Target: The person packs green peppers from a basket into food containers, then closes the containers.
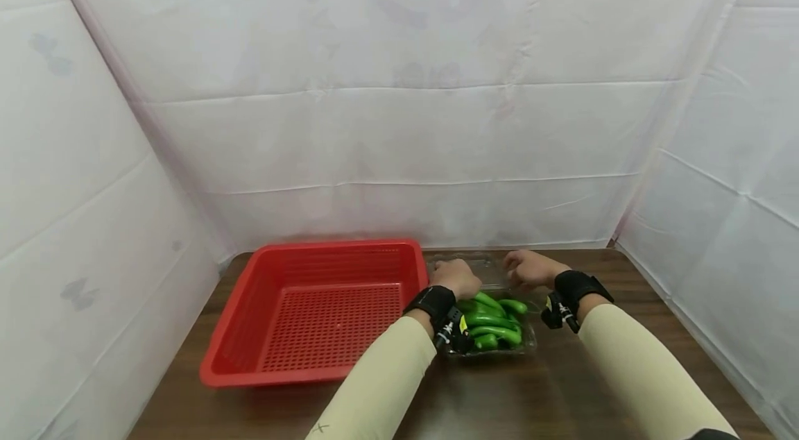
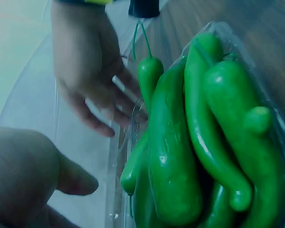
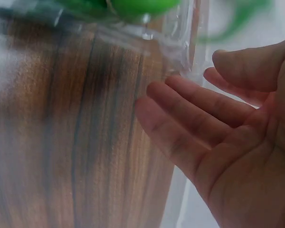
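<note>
Both hands rest at the far end of a clear plastic box (image 1: 493, 329) of green peppers (image 1: 490, 320), on its folded-back lid (image 1: 483, 266). The right hand (image 1: 527, 268) lies with its fingers (image 3: 190, 114) straight and loosely spread, tips at the lid's clear edge and curled around nothing. The left hand (image 1: 456, 277) sits just beside it; the left wrist view shows only its thumb (image 2: 73, 178) and a bit of the palm, so whether it pinches the plastic cannot be told. The peppers, glossy and curved, lie heaped in the open box, one slim one (image 2: 149, 76) pointing its stem toward the right hand. The box stands on a dark wooden table (image 1: 562, 391), near the right of centre, just beside the right wall of a red perforated basket (image 1: 312, 308). Black wrist straps (image 1: 431, 302) and cream sleeves (image 1: 630, 357) cover both arms. White sheeting (image 1: 399, 114) hangs behind and to either side of the table.
</note>
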`<state>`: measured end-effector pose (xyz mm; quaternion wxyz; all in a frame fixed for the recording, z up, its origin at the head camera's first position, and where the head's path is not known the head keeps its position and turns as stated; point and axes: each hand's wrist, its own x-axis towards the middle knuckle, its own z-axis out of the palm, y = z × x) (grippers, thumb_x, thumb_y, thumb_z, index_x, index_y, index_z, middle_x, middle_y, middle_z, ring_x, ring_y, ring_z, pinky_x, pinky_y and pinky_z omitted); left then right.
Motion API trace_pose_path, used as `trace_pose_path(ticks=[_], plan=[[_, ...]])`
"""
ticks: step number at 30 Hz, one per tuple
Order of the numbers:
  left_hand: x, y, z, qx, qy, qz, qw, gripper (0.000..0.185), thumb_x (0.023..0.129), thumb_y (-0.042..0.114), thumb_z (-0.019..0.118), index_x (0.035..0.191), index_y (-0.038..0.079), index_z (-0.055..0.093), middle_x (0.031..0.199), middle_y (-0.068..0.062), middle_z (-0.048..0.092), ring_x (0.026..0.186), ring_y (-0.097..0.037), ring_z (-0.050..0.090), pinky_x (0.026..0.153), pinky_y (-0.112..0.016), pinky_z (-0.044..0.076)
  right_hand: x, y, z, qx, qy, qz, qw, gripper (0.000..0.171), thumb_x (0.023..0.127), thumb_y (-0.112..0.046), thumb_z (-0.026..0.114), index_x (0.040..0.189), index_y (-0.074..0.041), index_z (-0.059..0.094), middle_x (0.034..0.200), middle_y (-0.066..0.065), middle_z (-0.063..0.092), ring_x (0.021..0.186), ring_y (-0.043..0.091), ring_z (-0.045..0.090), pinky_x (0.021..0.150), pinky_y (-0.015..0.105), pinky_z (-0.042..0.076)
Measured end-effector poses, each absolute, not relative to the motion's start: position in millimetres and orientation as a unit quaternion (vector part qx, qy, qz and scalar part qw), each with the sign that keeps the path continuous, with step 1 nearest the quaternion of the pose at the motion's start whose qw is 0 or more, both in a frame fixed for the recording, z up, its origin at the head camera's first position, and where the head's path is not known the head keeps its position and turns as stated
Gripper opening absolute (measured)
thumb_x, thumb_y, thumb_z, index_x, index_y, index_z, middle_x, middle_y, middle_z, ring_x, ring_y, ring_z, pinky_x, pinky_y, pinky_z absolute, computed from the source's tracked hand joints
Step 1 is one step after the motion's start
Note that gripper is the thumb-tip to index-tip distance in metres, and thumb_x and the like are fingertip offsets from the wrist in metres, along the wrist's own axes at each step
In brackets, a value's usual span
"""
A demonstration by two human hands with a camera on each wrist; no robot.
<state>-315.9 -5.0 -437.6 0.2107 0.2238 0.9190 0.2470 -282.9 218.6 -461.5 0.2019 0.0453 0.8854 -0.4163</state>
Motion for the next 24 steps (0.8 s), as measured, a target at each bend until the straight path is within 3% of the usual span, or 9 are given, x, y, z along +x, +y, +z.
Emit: trace_pose_path(ticks=[4,8,11,16,18,21,24], plan=[[-325.5,-2.4,-444.9,0.179,0.922,0.275,0.208,0.034,0.099,0.022,0.060,0.068,0.008,0.061,0.116,-0.024,0.063,0.102,-0.035,0.052,0.080,-0.042,0.046,-281.6,219.8,-465.7,0.049,0.870,-0.448,0.199,0.053,0.099,0.003,0.050,0.149,0.016,0.037,0.143,0.040,0.046,0.085,0.029,0.055,0.072,0.047,0.044],[-331.2,2.9,-450.1,0.151,0.917,0.302,0.214,0.028,0.098,0.023,0.058,0.099,-0.002,0.072,0.128,-0.027,0.057,0.109,-0.037,0.051,0.090,-0.046,0.047,-280.5,224.9,-470.7,0.060,0.866,-0.466,0.169,0.052,0.100,0.003,0.050,0.148,0.016,0.036,0.134,0.037,0.054,0.096,0.030,0.065,0.079,0.045,0.056],[-329.3,2.8,-447.5,0.114,0.905,0.353,0.210,0.050,0.097,0.021,0.059,0.135,-0.010,0.059,0.143,-0.032,0.046,0.113,-0.042,0.053,0.096,-0.051,0.048,-279.2,228.3,-471.0,0.070,0.861,-0.485,0.135,0.057,0.098,0.005,0.049,0.150,0.018,0.030,0.125,0.036,0.060,0.102,0.035,0.069,0.085,0.048,0.060],[-323.7,1.7,-442.0,0.054,0.874,0.451,0.174,0.079,0.093,0.017,0.061,0.161,-0.003,0.027,0.156,-0.032,0.036,0.126,-0.048,0.051,0.104,-0.054,0.047,-272.0,230.7,-461.7,0.077,0.860,-0.497,0.084,0.063,0.097,0.005,0.049,0.155,0.015,0.025,0.112,0.029,0.064,0.093,0.031,0.066,0.081,0.046,0.057],[-324.4,1.3,-441.8,0.049,0.858,0.486,0.158,0.083,0.091,0.013,0.060,0.164,0.005,0.021,0.157,-0.028,0.040,0.124,-0.045,0.053,0.098,-0.050,0.047,-267.1,230.4,-457.4,0.073,0.868,-0.488,0.066,0.060,0.099,0.002,0.052,0.154,0.013,0.031,0.114,0.028,0.063,0.093,0.029,0.064,0.081,0.045,0.056],[-328.3,-0.4,-443.1,0.069,0.838,0.523,0.138,0.089,0.088,0.005,0.057,0.168,0.016,0.017,0.157,-0.022,0.048,0.110,-0.038,0.056,0.079,-0.041,0.044,-259.2,230.0,-453.7,0.062,0.881,-0.468,0.041,0.052,0.101,-0.002,0.056,0.149,0.011,0.041,0.119,0.030,0.062,0.099,0.032,0.066,0.083,0.045,0.057],[-332.8,-4.4,-442.8,0.094,0.822,0.548,0.121,0.086,0.087,-0.001,0.054,0.165,0.022,0.026,0.158,-0.014,0.051,0.095,-0.032,0.054,0.065,-0.035,0.036,-251.1,229.2,-453.0,0.055,0.890,-0.453,0.015,0.050,0.101,-0.004,0.058,0.147,0.011,0.045,0.121,0.031,0.062,0.105,0.034,0.067,0.086,0.047,0.058]])
